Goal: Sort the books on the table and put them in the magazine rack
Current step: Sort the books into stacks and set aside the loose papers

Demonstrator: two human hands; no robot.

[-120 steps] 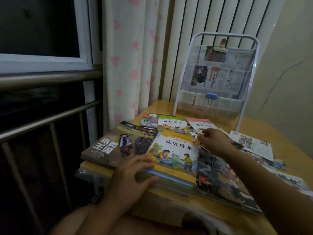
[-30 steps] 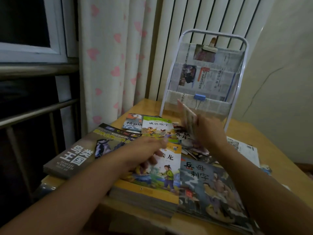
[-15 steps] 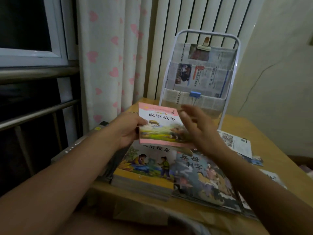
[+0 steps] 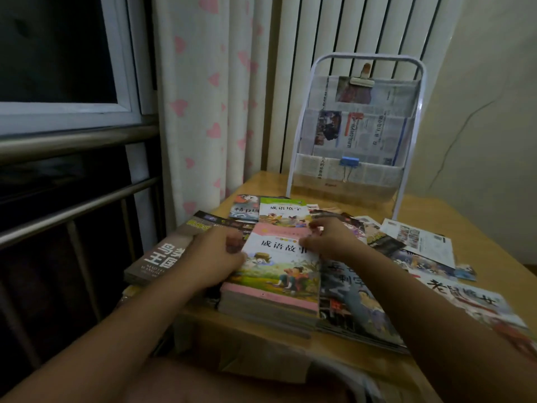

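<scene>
A pink-edged book [image 4: 276, 269] lies flat on top of the thick stack at the table's front edge. My left hand [image 4: 212, 254] grips its left edge with curled fingers. My right hand [image 4: 331, 239] pinches its upper right corner. Behind it lie a green-topped book [image 4: 283, 212] and a small dark one. A brown bird book [image 4: 162, 257] lies to the left, partly under my left hand. The white wire magazine rack [image 4: 366, 55] stands at the back of the table, its pockets lined with newspaper held by clips.
A dark picture book [image 4: 357, 309] lies right of the stack. Loose magazines and leaflets [image 4: 421, 239] spread across the right side of the wooden table [image 4: 436, 216]. A heart-print curtain [image 4: 203, 112] and metal window rails [image 4: 72, 141] are to the left.
The pink book, lifted by my right hand and then held up in both hands, has come down onto the front stack and covers the yellow book. Both hands stay at its edges.
</scene>
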